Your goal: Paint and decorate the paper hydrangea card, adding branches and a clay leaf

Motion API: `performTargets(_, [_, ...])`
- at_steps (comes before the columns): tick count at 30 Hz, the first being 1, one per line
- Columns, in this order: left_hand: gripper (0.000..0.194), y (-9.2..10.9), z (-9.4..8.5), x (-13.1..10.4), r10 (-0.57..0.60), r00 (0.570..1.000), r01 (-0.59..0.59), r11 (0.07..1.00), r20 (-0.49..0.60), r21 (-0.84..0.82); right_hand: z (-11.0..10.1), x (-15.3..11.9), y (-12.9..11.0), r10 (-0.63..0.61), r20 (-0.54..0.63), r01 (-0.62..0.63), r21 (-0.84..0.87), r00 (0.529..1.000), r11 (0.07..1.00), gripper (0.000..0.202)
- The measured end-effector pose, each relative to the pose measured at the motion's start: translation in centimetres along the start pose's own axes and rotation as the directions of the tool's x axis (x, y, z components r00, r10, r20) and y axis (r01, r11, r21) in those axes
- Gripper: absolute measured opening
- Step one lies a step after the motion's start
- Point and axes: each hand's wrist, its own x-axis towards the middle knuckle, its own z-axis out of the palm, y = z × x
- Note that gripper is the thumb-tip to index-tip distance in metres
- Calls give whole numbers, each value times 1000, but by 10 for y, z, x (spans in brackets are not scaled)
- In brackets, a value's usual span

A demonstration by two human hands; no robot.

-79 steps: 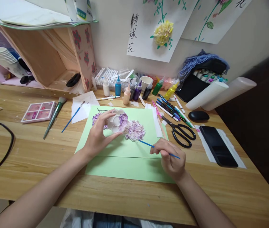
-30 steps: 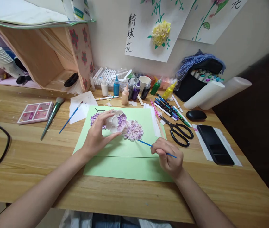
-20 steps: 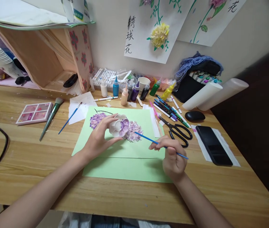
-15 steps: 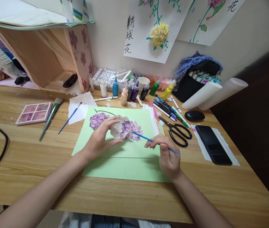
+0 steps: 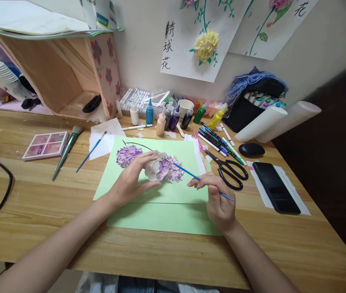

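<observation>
My left hand (image 5: 129, 179) grips the edge of a white flower-shaped paint palette (image 5: 152, 170), whose wells on the right side hold purple paint. Between the fingers of my right hand (image 5: 217, 195) is a thin blue paintbrush (image 5: 188, 172), its tip pointing left, just right of the palette. Under both lies a light green sheet of paper (image 5: 157, 217). On that sheet are two purple textured flower heads: one flower head (image 5: 128, 156) at the left, and another flower head (image 5: 176, 170) partly behind the palette and the brush. A dark curved stem line (image 5: 138, 144) runs above the left one.
Black-handled scissors (image 5: 230, 169), a bundle of pens (image 5: 220, 140) and a phone (image 5: 275, 187) lie at the right. Several paint bottles (image 5: 160, 123) line the back. A second blue brush (image 5: 91, 151), a large green brush (image 5: 66, 152) and a pink case (image 5: 45, 145) lie at the left.
The brush tip has lifted away from the palette's purple wells and shifted slightly up and right. The palette has tilted a little in my left hand.
</observation>
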Motion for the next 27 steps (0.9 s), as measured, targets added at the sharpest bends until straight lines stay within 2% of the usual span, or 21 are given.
performTargets(3, [62, 0, 0, 0, -2, 1000, 2, 1000, 12, 1, 0, 0, 0, 7, 47, -7, -13, 999, 1000, 25])
performTargets(6, [60, -1, 0, 0, -8, 1000, 8, 1000, 15, 8, -1, 0, 0, 3, 13, -3, -12, 1000, 1000, 25])
performTargets(11, [59, -1, 0, -1, -9, 1000, 9, 1000, 24, -1, -1, -1, 1, 26, 21, -27, 18, 999, 999, 27])
performTargets(14, [59, -1, 0, -1, -15, 1000, 15, 1000, 21, 4, -1, 0, 0, 63, -13, -62, 49, 998, 997, 27])
performTargets(17, [59, -1, 1, -1, -24, 999, 24, 1000, 34, 3, -2, 1, 1, 112, 19, -113, 82, 994, 990, 29])
performTargets(21, [57, -1, 1, -1, -22, 997, 21, 1000, 72, 10, -3, 3, 4, 152, -72, -140, 149, 986, 979, 29])
performTargets(24, [57, -1, 2, -2, -26, 996, 26, 1000, 84, 5, -3, 3, 7, 186, -44, -178, 151, 981, 972, 31])
performTargets(27, [57, -1, 3, -2, -36, 995, 37, 999, 92, -8, -3, 2, 8, 194, -72, -182, 152, 978, 971, 33])
